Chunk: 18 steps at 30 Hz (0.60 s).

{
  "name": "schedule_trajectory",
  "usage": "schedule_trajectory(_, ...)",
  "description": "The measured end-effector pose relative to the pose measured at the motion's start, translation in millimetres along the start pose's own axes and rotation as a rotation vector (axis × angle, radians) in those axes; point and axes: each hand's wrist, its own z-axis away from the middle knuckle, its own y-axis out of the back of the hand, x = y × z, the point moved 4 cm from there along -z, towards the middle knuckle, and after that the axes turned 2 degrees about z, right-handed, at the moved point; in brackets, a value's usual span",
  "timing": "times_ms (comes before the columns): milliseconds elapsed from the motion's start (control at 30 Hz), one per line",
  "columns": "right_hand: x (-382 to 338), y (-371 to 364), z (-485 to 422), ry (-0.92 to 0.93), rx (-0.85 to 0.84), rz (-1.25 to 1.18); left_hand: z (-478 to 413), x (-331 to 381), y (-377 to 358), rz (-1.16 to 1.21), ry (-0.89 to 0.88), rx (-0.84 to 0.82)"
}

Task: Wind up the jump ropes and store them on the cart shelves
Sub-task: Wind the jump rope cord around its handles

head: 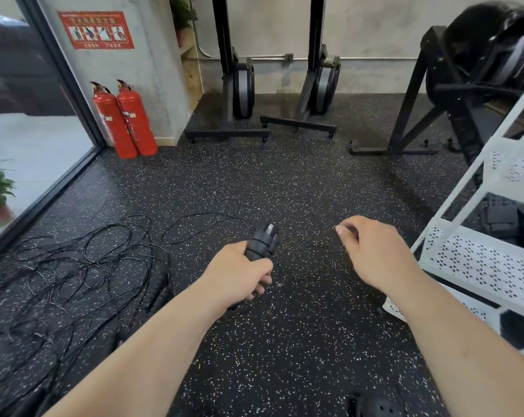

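Black speckled rubber floor (300, 182); grey concrete wall (360, 31); glass panel (29, 130) left; two red fire extinguishers (125, 121); black machines (242, 85) behind.

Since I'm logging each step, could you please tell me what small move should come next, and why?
Probably wind a loop of cord round the handles that the left hand grips, since it lies loose across the floor.

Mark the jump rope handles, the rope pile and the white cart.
jump rope handles (262, 242), head view, ribbed black grip
rope pile (83, 260), head view, tangled cords at its middle
white cart (477, 260), head view, perforated middle shelf
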Motion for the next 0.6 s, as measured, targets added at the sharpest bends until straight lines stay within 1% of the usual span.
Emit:
schedule_trajectory(133, -5, 2, 2, 0.014, -0.006, -0.042, 4, 9, -3, -0.282, -0.185, 0.028)
schedule_trajectory(233, -9, 2, 3, 0.053, 0.013, -0.126, 11, 18, -4, -0.374, -0.316, 0.05)
schedule_trajectory(300, -13, 4, 4, 0.09, 0.07, -0.204, 17, 24, -4, -0.378, -0.397, 0.051)
schedule_trajectory(400, -28, 11, 8, 0.215, 0.134, -0.384, 23, 30, -4, -0.373, -0.481, -0.004)
schedule_trajectory(500, -45, 15, 17, 0.334, 0.085, -0.514, 26, 34, -7, -0.33, -0.504, -0.093)
schedule_trajectory(533, -48, 13, 20, 0.341, 0.053, -0.531, 26, 35, -8, -0.287, -0.504, -0.108)
schedule_trajectory(600, -50, 9, 22, 0.323, -0.007, -0.537, 23, 35, -6, -0.178, -0.477, -0.082)
